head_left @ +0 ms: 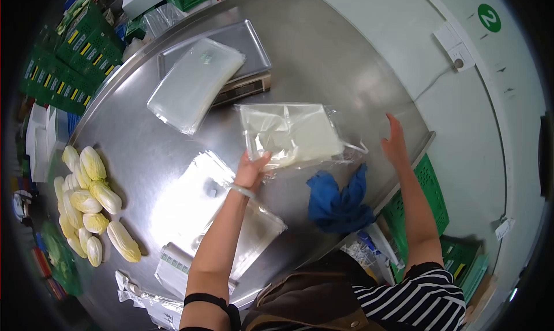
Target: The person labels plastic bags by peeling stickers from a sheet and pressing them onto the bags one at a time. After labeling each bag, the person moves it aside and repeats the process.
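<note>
A clear plastic packet with a stack of pale, flat sheets or bags inside (294, 132) is in my left hand (251, 170), gripped at its near left corner with the thumb on top. Its right end is loose and crinkled. My right hand (395, 143) is apart from the packet, near the table's right edge, thumb and fingers spread and holding nothing. A crumpled blue cloth (337, 198) lies just below the packet. Under my left forearm is a shiny stack of clear bags (254, 233), partly hidden by the arm.
A weighing scale (245, 90) with a metal tray carries another stack of clear bags (193, 88) at the back. Several napa cabbages (86, 198) lie at the left of the steel table (340, 60). Green crates (427, 192) stand below the right edge, beside the wall.
</note>
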`<state>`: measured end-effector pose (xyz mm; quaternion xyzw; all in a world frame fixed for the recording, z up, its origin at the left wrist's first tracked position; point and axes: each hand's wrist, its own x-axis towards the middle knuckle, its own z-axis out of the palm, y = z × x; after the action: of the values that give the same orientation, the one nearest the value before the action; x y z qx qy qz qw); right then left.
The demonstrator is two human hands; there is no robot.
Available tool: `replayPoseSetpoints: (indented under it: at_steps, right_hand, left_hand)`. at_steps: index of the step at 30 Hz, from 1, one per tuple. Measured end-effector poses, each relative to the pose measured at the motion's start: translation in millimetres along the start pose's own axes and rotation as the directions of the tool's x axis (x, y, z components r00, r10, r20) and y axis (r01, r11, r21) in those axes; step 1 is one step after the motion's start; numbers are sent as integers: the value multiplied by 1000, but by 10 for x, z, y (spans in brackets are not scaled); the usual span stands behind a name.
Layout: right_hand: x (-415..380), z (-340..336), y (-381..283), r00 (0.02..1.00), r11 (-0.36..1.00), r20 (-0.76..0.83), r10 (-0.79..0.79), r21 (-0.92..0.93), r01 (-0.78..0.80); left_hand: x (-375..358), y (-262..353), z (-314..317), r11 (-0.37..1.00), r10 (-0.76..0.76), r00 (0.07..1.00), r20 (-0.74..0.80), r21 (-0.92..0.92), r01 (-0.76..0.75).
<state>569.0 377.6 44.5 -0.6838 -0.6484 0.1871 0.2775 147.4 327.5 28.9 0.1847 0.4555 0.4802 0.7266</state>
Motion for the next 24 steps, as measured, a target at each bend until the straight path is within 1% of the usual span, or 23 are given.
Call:
replayPoseSetpoints:
  at_steps: [3, 4, 5, 6, 7, 8, 10, 12, 13, 15, 16, 19, 22, 23, 24]
  right_hand:
    - [-129, 14, -573, 975, 981, 154, -160, 138, 139]
    - [-159, 25, -651, 956, 964, 192, -220, 191, 183]
    - [-181, 99, -611, 930, 961, 349, -111, 276, 11]
    - [-177, 230, -535, 863, 928, 504, -29, 334, -164]
    - [-173, 302, -594, 758, 871, 652, 23, 359, -335]
    - [-218, 333, -647, 723, 779, 690, 29, 438, -449]
    - [-405, 317, -973, 637, 544, 771, 17, 528, -652]
    - [-586, 419, -1006, 598, 330, 801, -23, 571, -752]
    - [-646, 441, -1017, 585, 218, 810, -46, 580, -785]
    - [-754, 441, -1073, 533, 49, 842, -82, 538, -842]
    - [-800, 438, -1098, 505, -34, 857, -105, 504, -863]
    - [-965, 562, -938, 520, 33, 837, -168, 532, -846]
    - [-1096, 635, -944, 443, 6, 874, -200, 454, -891]
    - [-1127, 620, -957, 452, -3, 886, -106, 455, -891]
    - [-1142, 516, -1130, 452, -8, 892, -13, 452, -892]
  left_hand:
    - [-270, 63, -74, 998, 33, 997, 70, 44, -36]
    - [-388, 106, -11, 998, 50, 999, 1, 42, -50]
    - [-491, 136, 1, 998, 46, 999, 7, 44, -46]
    - [-584, 171, -4, 998, 46, 999, 11, 45, -47]
    - [-670, 196, -32, 998, 50, 999, 13, 45, -50]
    - [-698, 147, -169, 998, 38, 997, 72, 47, -41]
    - [-841, 167, -209, 999, 45, 993, 112, 8, -46]
    - [-990, 201, -223, 997, 47, 985, 165, -71, -35]
    - [-1028, 185, -229, 992, 53, 987, 150, -118, -36]
    - [-1111, 106, -282, 977, 64, 991, 121, -212, -37]
    - [-1112, 29, -389, 967, 100, 976, 193, -249, -50]
    - [-1132, -164, -626, 954, 96, 969, 228, -298, -25]
    - [-1221, -302, -650, 945, 88, 972, 217, -328, -12]
    - [-1236, -327, -641, 947, 58, 972, 226, -321, 18]
    - [-1282, -311, -587, 947, 31, 973, 230, -317, 45]
